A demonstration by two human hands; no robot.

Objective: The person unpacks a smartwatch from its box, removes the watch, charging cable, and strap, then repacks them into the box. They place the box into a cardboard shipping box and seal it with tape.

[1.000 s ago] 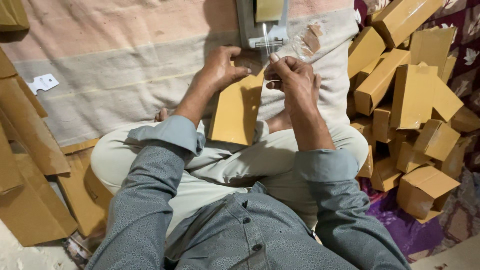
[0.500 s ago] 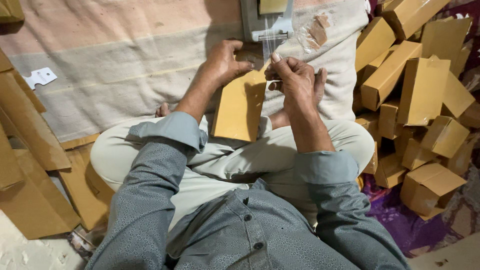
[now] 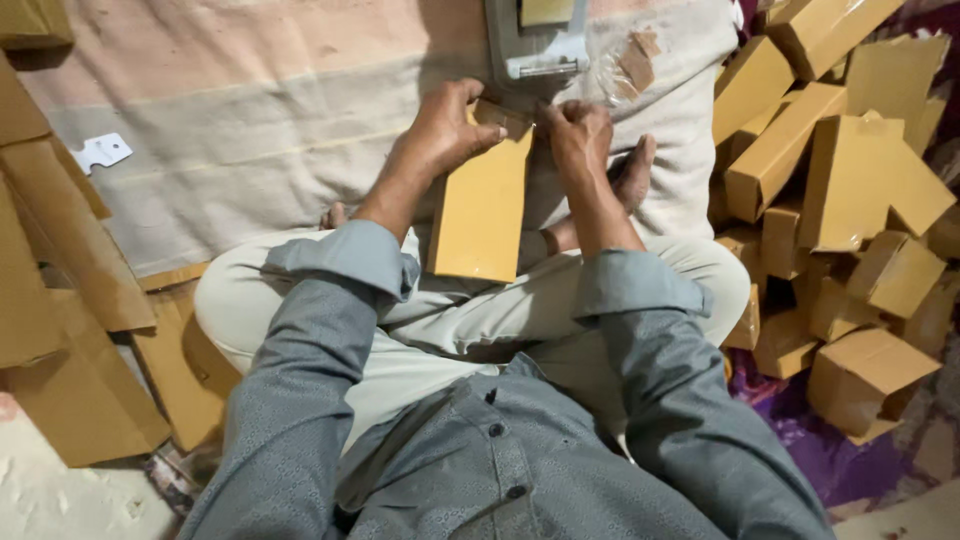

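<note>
- Cloth (image 3: 250, 150), pale and striped, covers the floor before our crossed legs.
- Cardboard boxes (image 3: 850, 200) lie heaped well to our right; flat cardboard sheets (image 3: 60, 330) lie to our left.
- Our flat brown carton (image 3: 482, 205) stands between both hands, long axis running from our lap toward the grey tape dispenser (image 3: 538, 45).
- Our left hand (image 3: 445, 125) curls closed on its top left corner.
- Our right hand (image 3: 578, 135) pinches the top flap, equally near.
</note>
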